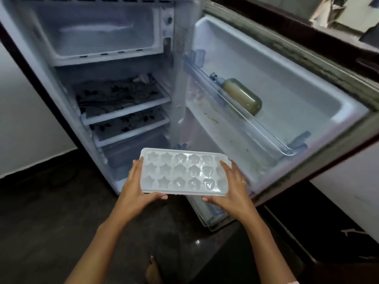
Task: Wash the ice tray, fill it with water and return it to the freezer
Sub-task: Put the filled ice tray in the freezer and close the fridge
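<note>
A white ice tray (180, 171) with star and heart shaped cells is held level in front of the open fridge, and water glints in its cells. My left hand (136, 186) grips its left end, thumb under the near edge. My right hand (232, 188) grips its right end the same way. The freezer compartment (98, 35) at the top of the fridge stands open with nothing visible inside it.
The fridge door (287, 89) is swung wide open to the right, with a bottle (240, 95) lying in its door rack. Two patterned shelves (121, 99) sit below the freezer. Dark floor (51, 212) lies below, and a bare foot (152, 271) shows near the bottom edge.
</note>
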Available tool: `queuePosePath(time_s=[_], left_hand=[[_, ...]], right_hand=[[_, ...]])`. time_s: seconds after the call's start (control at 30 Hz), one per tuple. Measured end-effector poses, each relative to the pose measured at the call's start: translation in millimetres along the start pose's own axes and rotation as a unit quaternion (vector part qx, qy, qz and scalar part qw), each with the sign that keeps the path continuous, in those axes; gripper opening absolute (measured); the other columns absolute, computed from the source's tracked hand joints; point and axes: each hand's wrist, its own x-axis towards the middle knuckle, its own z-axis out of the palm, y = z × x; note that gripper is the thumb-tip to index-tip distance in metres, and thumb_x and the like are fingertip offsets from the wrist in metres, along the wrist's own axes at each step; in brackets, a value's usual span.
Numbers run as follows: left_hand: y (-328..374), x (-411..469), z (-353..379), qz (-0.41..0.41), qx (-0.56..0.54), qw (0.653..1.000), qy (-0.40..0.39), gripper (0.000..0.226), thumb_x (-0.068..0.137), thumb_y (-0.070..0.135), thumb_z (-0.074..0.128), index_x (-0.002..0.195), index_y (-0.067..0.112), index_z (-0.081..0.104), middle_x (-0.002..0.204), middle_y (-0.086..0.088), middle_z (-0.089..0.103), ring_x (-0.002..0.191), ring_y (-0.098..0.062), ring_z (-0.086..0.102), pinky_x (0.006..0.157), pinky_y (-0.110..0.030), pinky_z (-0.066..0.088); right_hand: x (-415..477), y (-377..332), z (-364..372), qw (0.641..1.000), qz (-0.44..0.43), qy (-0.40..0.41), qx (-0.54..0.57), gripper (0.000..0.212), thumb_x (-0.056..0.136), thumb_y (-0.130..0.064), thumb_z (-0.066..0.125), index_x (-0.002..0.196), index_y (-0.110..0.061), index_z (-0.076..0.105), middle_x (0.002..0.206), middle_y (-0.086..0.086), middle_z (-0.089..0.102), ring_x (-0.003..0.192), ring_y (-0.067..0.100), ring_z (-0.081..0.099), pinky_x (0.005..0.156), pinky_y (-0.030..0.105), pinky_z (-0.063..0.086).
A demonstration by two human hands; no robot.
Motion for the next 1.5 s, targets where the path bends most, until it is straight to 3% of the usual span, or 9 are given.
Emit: queuePosePath(time_s=[0.2, 0.37, 0.53, 0.73, 0.93, 1.07, 1.27, 1.37, 1.5], left_hand=[[-20, 29, -40, -0.021, 0.005, 1.0, 0.02, 0.12, 0.044, 0.06, 0.078, 0.145, 0.038, 0.017, 0.149, 0.006, 0.027, 0.141, -0.02, 0.022, 0.109, -0.053, 0.031], [-28, 54, -64, -0.022, 0.003, 0.999, 0.047, 0.123, 0.048, 0.05, 0.086, 0.147, 0.033, 0.015, 0.152, 0.002, 0.023, 0.141, -0.02, 0.021, 0.11, -0.052, 0.029], [-31, 84, -82, -0.004, -0.011, 0.996, 0.087, 0.108, 0.056, 0.031, 0.087, 0.143, 0.032, 0.022, 0.138, 0.018, 0.033, 0.126, 0.002, 0.029, 0.102, -0.014, 0.032], [-35, 128, -110, -0.048, -0.001, 0.992, 0.119, 0.126, 0.046, 0.058, 0.077, 0.149, 0.026, 0.012, 0.152, 0.001, 0.024, 0.139, -0.017, 0.026, 0.111, -0.046, 0.03], [-39, 184, -132, -0.033, 0.002, 0.986, 0.161, 0.116, 0.056, 0.031, 0.085, 0.149, 0.022, 0.016, 0.147, 0.004, 0.029, 0.13, -0.009, 0.033, 0.108, -0.031, 0.033], [-43, 220, -149, -0.024, 0.007, 0.985, 0.173, 0.118, 0.052, 0.044, 0.082, 0.148, 0.022, 0.018, 0.149, 0.002, 0.029, 0.132, -0.012, 0.035, 0.109, -0.037, 0.034], [-38, 259, -174, 0.011, 0.001, 0.979, 0.203, 0.117, 0.05, 0.044, 0.083, 0.147, 0.026, 0.021, 0.143, 0.007, 0.034, 0.126, -0.004, 0.039, 0.101, -0.019, 0.036], [-32, 274, -187, 0.029, -0.006, 0.977, 0.213, 0.117, 0.044, 0.053, 0.086, 0.143, 0.024, 0.029, 0.131, 0.008, 0.044, 0.113, 0.009, 0.045, 0.084, 0.001, 0.036], [-26, 287, -198, 0.04, 0.01, 0.966, 0.257, 0.103, 0.047, 0.043, 0.089, 0.134, 0.034, 0.034, 0.122, 0.02, 0.045, 0.105, 0.011, 0.046, 0.086, -0.004, 0.039]], right_hand=[[49, -30, 24, 0.999, -0.019, -0.023, 0.014, 0.11, 0.059, -0.044, 0.083, 0.146, -0.032, 0.016, 0.154, -0.003, 0.005, 0.14, 0.023, 0.008, 0.112, 0.043, 0.016], [90, -52, 34, 0.998, -0.046, -0.027, 0.02, 0.113, 0.055, -0.045, 0.084, 0.145, -0.033, 0.017, 0.154, -0.005, 0.009, 0.141, 0.023, 0.01, 0.112, 0.043, 0.016], [137, -75, 39, 0.996, -0.071, -0.043, 0.027, 0.116, 0.054, -0.041, 0.087, 0.145, -0.031, 0.016, 0.155, -0.006, 0.009, 0.142, 0.021, 0.007, 0.112, 0.042, 0.014], [202, -111, 40, 0.989, -0.136, -0.045, 0.031, 0.119, 0.05, -0.037, 0.088, 0.144, -0.027, 0.017, 0.142, -0.018, 0.017, 0.141, 0.014, 0.013, 0.117, 0.043, 0.008], [271, -137, 48, 0.984, -0.163, -0.042, 0.052, 0.115, 0.043, -0.047, 0.082, 0.14, -0.032, 0.022, 0.144, -0.012, 0.027, 0.134, 0.011, 0.022, 0.113, 0.044, 0.025], [314, -149, 54, 0.981, -0.176, -0.032, 0.075, 0.112, 0.039, -0.052, 0.079, 0.138, -0.028, 0.031, 0.139, -0.009, 0.037, 0.128, 0.016, 0.036, 0.105, 0.045, 0.037], [369, -167, 59, 0.972, -0.22, -0.042, 0.076, 0.116, 0.04, -0.054, 0.086, 0.139, -0.024, 0.033, 0.135, -0.004, 0.044, 0.127, 0.019, 0.042, 0.098, 0.046, 0.044], [385, -183, 54, 0.962, -0.255, -0.03, 0.095, 0.105, 0.041, -0.047, 0.089, 0.131, -0.032, 0.036, 0.133, -0.016, 0.041, 0.126, 0.009, 0.038, 0.102, 0.032, 0.039], [400, -204, 47, 0.949, -0.286, -0.017, 0.13, 0.088, 0.037, -0.039, 0.086, 0.112, -0.045, 0.039, 0.117, -0.029, 0.044, 0.107, -0.019, 0.043, 0.08, 0.002, 0.037]])
